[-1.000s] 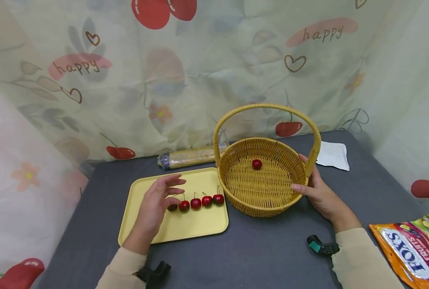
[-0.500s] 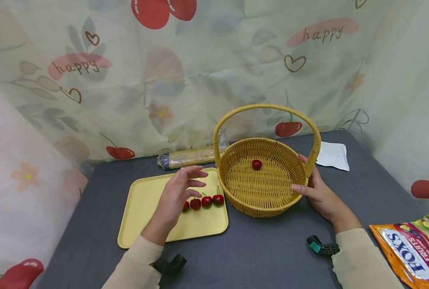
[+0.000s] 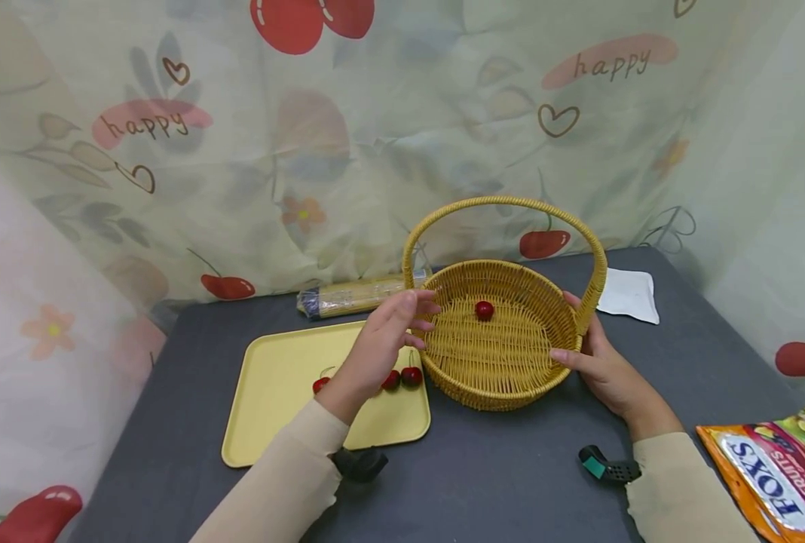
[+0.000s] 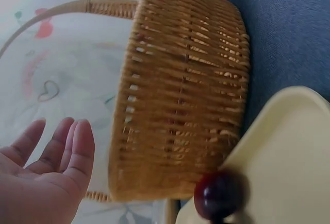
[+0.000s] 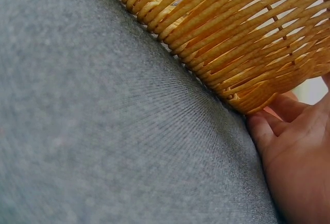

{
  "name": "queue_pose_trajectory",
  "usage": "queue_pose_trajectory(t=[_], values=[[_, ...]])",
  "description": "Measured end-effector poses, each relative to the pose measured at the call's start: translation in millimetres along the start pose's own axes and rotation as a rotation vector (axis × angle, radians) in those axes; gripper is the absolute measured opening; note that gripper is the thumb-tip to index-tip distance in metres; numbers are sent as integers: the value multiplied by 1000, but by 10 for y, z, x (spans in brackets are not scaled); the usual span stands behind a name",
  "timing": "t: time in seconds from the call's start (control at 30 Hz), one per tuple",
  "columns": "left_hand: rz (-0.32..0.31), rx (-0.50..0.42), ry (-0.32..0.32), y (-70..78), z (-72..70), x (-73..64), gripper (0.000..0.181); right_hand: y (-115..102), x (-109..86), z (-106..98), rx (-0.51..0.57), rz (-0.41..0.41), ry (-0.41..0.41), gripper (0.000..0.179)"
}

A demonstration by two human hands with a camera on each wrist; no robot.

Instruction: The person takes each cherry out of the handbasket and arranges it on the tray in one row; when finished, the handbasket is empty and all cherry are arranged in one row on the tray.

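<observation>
A wicker basket (image 3: pixel 497 392) with a tall arched handle stands on the grey cloth, one dark red cherry (image 3: pixel 484 311) inside it. My right hand (image 3: pixel 609 373) grips its right side, thumb over the rim and fingers outside. At the basket's left rim, my left hand (image 3: pixel 385 343) hovers with loosely bent fingers. The left wrist view shows nothing between those fingers (image 4: pixel 77 152). Below that hand lies a yellow tray (image 3: pixel 273 422) with stemmed cherries (image 3: pixel 411 377) in a row. The left hand and wrist hide the middle of the row.
A clear-wrapped bundle of thin yellow sticks (image 3: pixel 348 297) lies behind the tray. Right of the basket is a white packet (image 3: pixel 629 294). A FOX'S candy bag (image 3: pixel 769 475) lies at the right edge. Printed curtain (image 3: pixel 375 151) hangs behind the table.
My left hand has moved right and away from me, from over the tray's cherries to the basket's left rim. The leftmost cherry shows again behind the wrist. My right hand keeps its grip.
</observation>
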State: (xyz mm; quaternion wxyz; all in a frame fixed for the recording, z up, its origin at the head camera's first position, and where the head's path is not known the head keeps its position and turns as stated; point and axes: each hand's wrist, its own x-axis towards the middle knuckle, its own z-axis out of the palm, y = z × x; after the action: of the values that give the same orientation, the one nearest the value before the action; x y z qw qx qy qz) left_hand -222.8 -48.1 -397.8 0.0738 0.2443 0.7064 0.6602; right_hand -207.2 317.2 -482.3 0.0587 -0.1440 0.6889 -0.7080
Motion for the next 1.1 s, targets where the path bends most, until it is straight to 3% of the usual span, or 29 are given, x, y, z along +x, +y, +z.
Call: queue_pose_trajectory(t=[0.27, 0.6, 0.8, 1.1], values=[[-66, 44, -33, -40, 214, 319, 57, 17, 3, -3, 8, 0, -3, 98], [-115, 28, 38, -198, 314, 694, 70, 35, 5, -17, 15, -8, 5, 98], [-136, 54, 69, -261, 379, 851, 77, 29, -2, -31, 10, -6, 3, 98], [-196, 61, 54, -381, 442, 1045, 86, 43, 9, -24, 19, -17, -4, 97]])
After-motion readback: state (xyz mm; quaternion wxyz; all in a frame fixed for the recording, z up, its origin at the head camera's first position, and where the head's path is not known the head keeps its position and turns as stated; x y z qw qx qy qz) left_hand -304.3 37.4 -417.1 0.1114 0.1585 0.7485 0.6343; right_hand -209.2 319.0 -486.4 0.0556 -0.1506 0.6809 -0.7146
